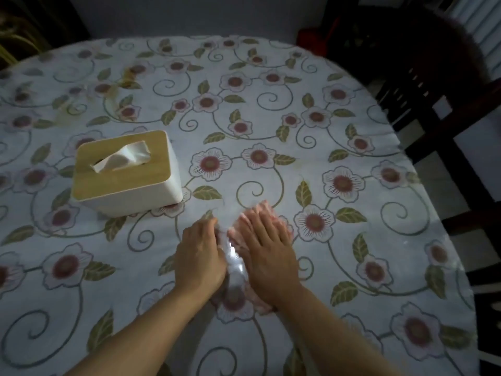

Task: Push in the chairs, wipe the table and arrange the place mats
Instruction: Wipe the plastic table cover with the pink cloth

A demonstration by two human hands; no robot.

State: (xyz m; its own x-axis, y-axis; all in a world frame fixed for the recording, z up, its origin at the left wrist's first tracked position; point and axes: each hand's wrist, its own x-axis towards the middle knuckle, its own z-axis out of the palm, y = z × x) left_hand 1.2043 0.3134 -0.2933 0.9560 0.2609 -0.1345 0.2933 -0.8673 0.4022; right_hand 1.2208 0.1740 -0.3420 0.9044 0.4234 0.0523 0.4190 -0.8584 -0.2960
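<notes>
A round table (271, 109) is covered with a white floral tablecloth. Near its front middle lies a pale pink cloth (261, 208), bunched and partly hidden under both of my hands. My left hand (199, 256) curls around the cloth's left edge with its fingers closed on it. My right hand (267, 253) lies flat on top of the cloth, fingers spread and pointing away from me. A dark wooden chair (447, 126) stands at the table's right side, its seat partly outside the table edge.
A white tissue box (127, 172) with a wooden lid and a tissue sticking out sits left of my hands. A yellowish stain (123, 81) marks the tablecloth at the far left. The room around the table is dark.
</notes>
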